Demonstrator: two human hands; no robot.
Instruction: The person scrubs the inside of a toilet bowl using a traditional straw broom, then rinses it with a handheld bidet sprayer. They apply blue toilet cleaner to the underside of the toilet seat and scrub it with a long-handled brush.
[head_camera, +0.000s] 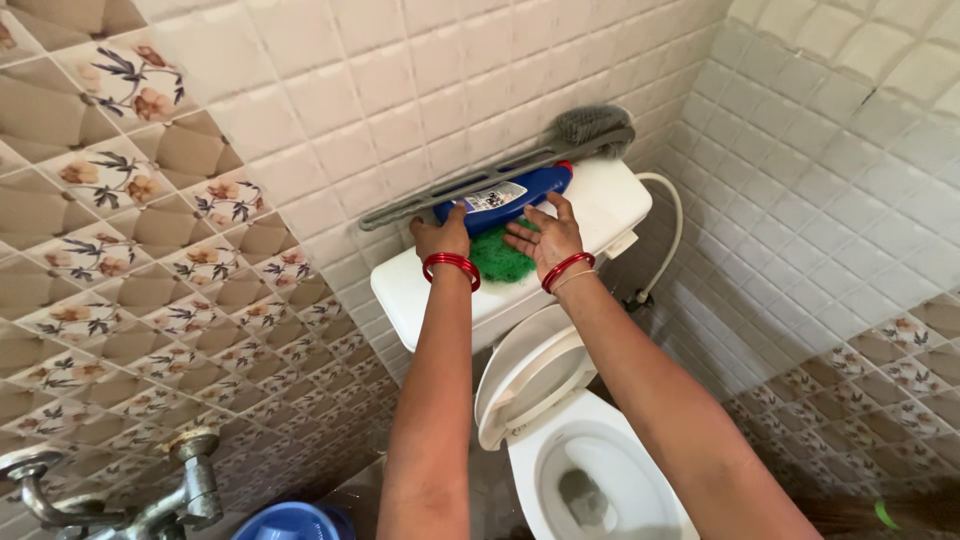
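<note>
- Both arms reach up over the white toilet cistern (610, 200), and pretty much everything sits on its flat lid.
- Left hand (440, 237) is at the near left end of the blue bottle (505, 198), which lies on its side along the back of the cistern lid. Fingers are curled around the bottle's base end, so it looks like a grip, though the fingertips are hidden behind the bottle.
- Right hand (545, 235) is just in front of the bottle's middle, fingers spread fairly wide and flat, tips touching or almost touching the bottle. Can't tell for sure if it's actually pressing on it.
- Green scrubber (500, 255) sits on the cistern lid between the two hands, partly tucked under the right palm.
- Red bangles (452, 264) on both wrists, right over the front edge of the cistern.
- Grey long-handled toilet brush (500, 178) lies behind the bottle on the cistern, against the wall tiles, bristle head at the far right end.
- White hose (672, 225) loops down off the right side of the cistern.
- Below the cistern the toilet seat lid (525, 375) is up and the bowl (590, 480) is open.
- Way down left of the cistern there's a metal tap (150, 500) and a blue bucket (290, 522) rim.
</note>
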